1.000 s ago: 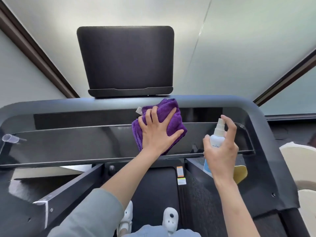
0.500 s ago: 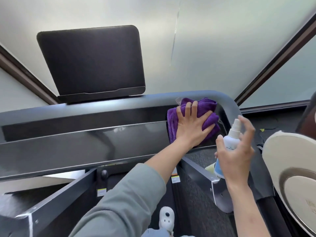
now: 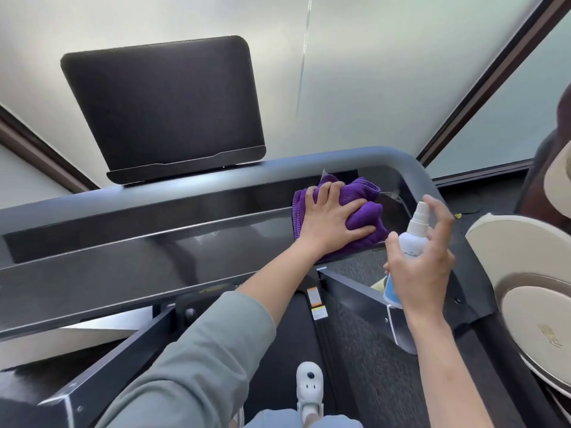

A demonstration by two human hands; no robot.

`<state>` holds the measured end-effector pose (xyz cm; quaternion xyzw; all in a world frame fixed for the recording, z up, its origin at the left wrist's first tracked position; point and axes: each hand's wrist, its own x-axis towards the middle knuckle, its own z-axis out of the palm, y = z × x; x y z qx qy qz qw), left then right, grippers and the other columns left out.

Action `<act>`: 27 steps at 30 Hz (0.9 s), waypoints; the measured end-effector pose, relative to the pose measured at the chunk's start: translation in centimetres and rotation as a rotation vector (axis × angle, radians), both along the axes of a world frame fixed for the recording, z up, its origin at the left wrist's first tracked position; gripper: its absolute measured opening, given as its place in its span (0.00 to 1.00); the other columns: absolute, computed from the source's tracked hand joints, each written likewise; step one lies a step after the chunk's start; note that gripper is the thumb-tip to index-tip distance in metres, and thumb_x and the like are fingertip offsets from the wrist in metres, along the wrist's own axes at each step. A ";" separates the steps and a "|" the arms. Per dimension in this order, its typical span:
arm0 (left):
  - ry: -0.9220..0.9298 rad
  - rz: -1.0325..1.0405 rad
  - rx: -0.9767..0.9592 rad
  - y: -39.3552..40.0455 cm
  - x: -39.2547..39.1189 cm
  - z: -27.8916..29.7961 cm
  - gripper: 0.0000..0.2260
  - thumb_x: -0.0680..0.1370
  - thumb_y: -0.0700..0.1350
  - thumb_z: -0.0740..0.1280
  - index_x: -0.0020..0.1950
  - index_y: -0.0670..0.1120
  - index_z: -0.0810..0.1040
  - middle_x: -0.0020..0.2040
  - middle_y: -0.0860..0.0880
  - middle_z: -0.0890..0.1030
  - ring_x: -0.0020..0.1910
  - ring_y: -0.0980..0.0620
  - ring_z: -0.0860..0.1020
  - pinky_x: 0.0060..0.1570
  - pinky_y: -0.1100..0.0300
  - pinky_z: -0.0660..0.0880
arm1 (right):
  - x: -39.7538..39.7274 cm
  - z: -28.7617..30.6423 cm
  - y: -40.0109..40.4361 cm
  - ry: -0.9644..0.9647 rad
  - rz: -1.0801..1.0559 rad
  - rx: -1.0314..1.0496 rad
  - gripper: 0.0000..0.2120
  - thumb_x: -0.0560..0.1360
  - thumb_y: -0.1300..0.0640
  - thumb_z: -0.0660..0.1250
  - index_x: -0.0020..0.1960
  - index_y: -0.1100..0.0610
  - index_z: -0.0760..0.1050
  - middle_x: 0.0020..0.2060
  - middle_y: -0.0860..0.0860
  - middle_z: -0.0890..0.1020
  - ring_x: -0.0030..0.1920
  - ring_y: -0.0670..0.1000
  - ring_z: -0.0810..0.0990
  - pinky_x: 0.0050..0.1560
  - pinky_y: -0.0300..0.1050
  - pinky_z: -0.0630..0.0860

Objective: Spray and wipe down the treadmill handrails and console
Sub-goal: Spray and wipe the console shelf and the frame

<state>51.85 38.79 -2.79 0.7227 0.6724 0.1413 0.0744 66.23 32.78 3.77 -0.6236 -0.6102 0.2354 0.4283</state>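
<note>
A pale frosted glass wall [image 3: 386, 72] framed by dark strips is seen behind the treadmill, with a matte black rounded-corner tablet stand [image 3: 167, 106] mounted above the console [image 3: 148, 242]. The console is a long glossy black panel, edged by a smooth grey handrail [image 3: 398, 159] that curves round at the far right corner. A purple cloth [image 3: 361, 208], soft, plush and bunched into folds, is pressed flat against the right end of the console by the left hand [image 3: 330, 220], whose fingers are spread over it rather than curled. A small white spray bottle [image 3: 411, 242] with a slim nozzle and blue base is gripped upright in the right hand [image 3: 423, 270], the forefinger raised above the nozzle, just beside the cloth.

The wiping is judged to be under way at the console's right end. Faint streaks are seen on the gloss to the left, but whether that stretch has been cleaned cannot be told. The side handrails are judged to remain.
</note>
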 end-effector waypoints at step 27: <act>-0.064 0.452 0.076 -19.8 -25.5 -1.0 0.27 0.71 0.73 0.54 0.65 0.62 0.74 0.70 0.46 0.66 0.69 0.48 0.57 0.69 0.42 0.54 | -14.9 0.0 -7.2 -0.043 0.124 -0.002 0.29 0.73 0.65 0.66 0.68 0.45 0.63 0.34 0.55 0.77 0.31 0.61 0.78 0.39 0.56 0.78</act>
